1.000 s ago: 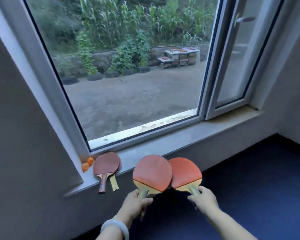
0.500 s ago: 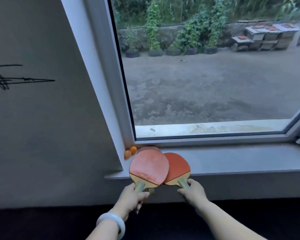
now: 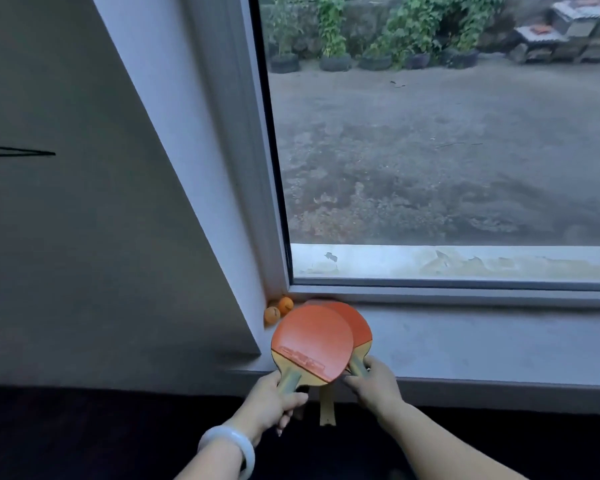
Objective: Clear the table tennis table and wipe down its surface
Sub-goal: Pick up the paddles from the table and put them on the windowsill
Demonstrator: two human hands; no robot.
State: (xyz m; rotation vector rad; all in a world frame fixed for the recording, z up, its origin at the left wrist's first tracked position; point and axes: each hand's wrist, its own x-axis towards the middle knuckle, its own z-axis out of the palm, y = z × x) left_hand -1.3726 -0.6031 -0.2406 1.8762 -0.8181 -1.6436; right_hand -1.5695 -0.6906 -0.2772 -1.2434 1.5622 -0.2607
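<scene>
Two paddles at the windowsill

Left hand [image 3: 274, 398] fingers grip one paddle [image 3: 310, 341]; right hand [image 3: 374, 384] fingers grip another [image 3: 359, 325] over the sill [image 3: 482, 344].

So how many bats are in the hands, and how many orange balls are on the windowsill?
Bats in hands: 2, the front bat in the left hand and the back bat in the right hand
Orange balls: 2
Total: 4

Grey wall [image 3: 66, 237] at 9 o'clock, bearing a black scribble [image 3: 18, 152]. Window [image 3: 430, 133] at 1 o'clock, overlooking a dirt yard [image 3: 447, 161]. Grey sill [image 3: 482, 344] at 4 o'clock.
</scene>
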